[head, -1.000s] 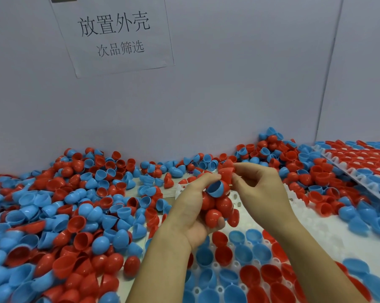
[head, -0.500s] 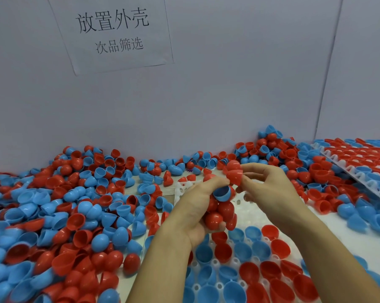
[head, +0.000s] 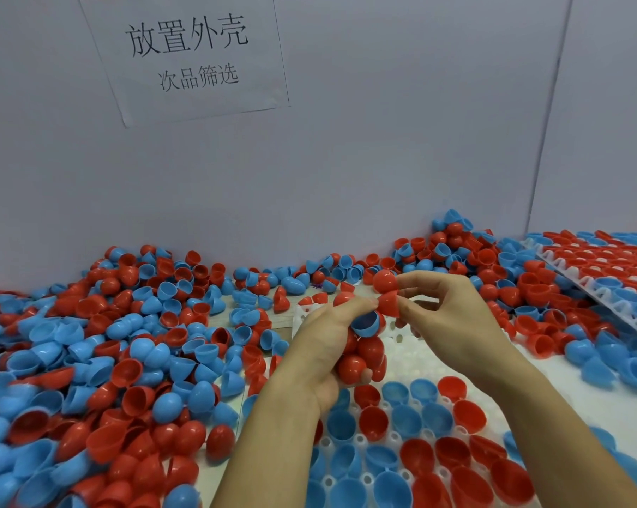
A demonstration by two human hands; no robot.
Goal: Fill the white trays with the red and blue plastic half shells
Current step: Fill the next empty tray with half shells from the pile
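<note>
My left hand (head: 324, 346) grips a clutch of red half shells (head: 361, 355) with one blue half shell (head: 365, 323) on top, held above the white tray (head: 394, 342). My right hand (head: 452, 320) pinches two red half shells (head: 387, 293) at its fingertips, right beside the left thumb. The tray's near rows hold red and blue shells (head: 405, 423), open side up; its far cells show bare white.
A deep heap of loose red and blue shells (head: 100, 361) covers the table to the left and along the back wall. A second filled white tray (head: 603, 273) lies tilted at the right. A paper sign (head: 188, 56) hangs on the wall.
My right hand has drawn a red shell out of the left hand's bunch and lifted it slightly up and right. The left hand keeps its hold.
</note>
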